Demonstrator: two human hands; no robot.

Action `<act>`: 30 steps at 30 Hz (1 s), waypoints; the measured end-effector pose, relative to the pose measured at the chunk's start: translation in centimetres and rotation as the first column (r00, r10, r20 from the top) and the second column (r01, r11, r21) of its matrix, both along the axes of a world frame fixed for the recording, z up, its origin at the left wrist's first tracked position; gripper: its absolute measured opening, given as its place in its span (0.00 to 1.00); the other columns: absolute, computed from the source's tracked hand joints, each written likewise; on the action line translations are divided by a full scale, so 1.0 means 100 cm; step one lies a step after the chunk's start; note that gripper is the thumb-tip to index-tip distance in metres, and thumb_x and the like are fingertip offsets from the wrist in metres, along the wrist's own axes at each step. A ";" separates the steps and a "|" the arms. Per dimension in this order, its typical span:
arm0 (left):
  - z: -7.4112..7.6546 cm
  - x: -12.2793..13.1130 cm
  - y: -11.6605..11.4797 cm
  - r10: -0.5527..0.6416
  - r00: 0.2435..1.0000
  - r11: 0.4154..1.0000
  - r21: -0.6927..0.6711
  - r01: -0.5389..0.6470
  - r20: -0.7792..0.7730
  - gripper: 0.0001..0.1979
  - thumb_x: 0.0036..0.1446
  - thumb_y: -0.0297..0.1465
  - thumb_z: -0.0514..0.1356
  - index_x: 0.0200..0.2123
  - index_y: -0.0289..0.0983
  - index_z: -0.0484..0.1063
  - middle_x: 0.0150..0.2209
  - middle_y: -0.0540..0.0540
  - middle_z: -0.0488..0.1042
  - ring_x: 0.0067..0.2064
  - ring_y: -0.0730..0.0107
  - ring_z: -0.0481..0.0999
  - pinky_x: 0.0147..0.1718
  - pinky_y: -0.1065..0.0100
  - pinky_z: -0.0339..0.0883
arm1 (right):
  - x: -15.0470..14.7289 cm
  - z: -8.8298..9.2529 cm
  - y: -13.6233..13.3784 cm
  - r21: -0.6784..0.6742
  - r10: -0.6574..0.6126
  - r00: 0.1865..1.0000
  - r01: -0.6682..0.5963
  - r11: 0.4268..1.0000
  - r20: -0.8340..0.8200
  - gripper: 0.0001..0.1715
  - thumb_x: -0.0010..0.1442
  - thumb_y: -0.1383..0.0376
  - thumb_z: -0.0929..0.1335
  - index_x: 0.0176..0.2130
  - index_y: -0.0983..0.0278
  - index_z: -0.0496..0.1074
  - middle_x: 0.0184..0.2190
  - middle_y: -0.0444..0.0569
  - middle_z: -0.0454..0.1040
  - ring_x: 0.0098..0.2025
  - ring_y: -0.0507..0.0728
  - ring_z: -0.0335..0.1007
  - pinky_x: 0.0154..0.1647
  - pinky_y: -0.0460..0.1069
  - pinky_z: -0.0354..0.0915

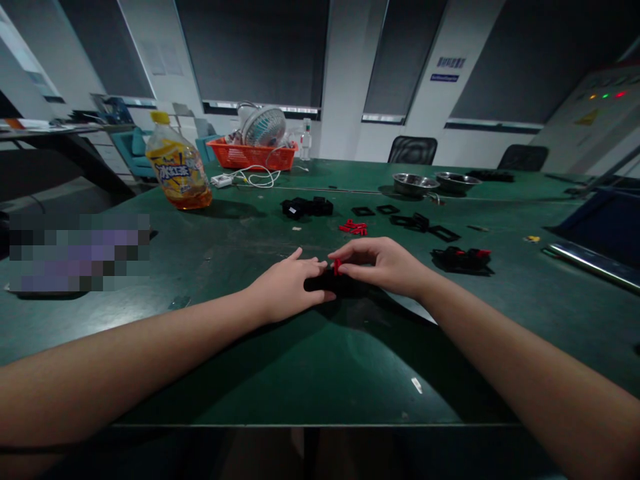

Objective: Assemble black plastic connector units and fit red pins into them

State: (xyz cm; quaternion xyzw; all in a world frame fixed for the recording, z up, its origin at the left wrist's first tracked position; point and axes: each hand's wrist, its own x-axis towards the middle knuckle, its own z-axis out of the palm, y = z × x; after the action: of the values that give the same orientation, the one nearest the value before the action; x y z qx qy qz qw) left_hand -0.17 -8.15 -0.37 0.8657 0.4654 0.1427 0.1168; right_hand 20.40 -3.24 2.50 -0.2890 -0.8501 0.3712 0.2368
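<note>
My left hand [295,283] is closed around the left end of a black plastic part [340,285] lying on the green table. The thumb is at its near side and the fingers are at its far side. With thumb and index finger, my right hand [385,267] pinches a small red plastic piece [337,266] upright at the top of the black part. Whether the red piece is seated in it cannot be seen. Just beyond lies a small pile of red pieces [354,227]. A black assembly with red pieces on it [461,259] rests to the right.
Black parts [307,207] and black square frames [363,211] lie farther back on the green table [280,373]. Two metal bowls [414,185] stand back right. Behind on the left are a drink bottle [177,167] and an orange basket [255,157] holding a fan.
</note>
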 end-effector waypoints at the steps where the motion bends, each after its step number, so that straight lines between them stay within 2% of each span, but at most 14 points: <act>1: 0.000 0.000 0.000 0.002 1.000 1.000 -0.002 -0.002 -0.001 0.23 0.60 0.40 0.59 0.56 0.36 0.69 0.58 0.40 0.71 0.63 0.59 0.64 0.68 0.49 0.38 | 0.000 0.000 0.000 0.000 0.003 1.000 -0.003 1.000 -0.001 0.14 0.55 0.64 0.69 0.43 0.66 0.76 0.38 0.50 0.80 0.38 0.55 0.76 0.39 0.49 0.70; 30: -0.001 -0.001 0.001 0.000 1.000 1.000 -0.005 0.000 -0.001 0.24 0.60 0.41 0.58 0.57 0.37 0.69 0.58 0.41 0.70 0.64 0.59 0.64 0.67 0.49 0.37 | 0.000 0.000 0.000 0.008 -0.002 1.000 0.002 1.000 -0.002 0.15 0.55 0.63 0.70 0.42 0.65 0.77 0.39 0.50 0.80 0.38 0.55 0.76 0.40 0.50 0.70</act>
State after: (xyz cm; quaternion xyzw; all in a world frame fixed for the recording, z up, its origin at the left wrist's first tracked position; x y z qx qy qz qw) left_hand -0.24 -8.06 -0.45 0.8655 0.4658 0.1412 0.1188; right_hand 20.38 -3.29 2.50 -0.2886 -0.8510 0.3679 0.2389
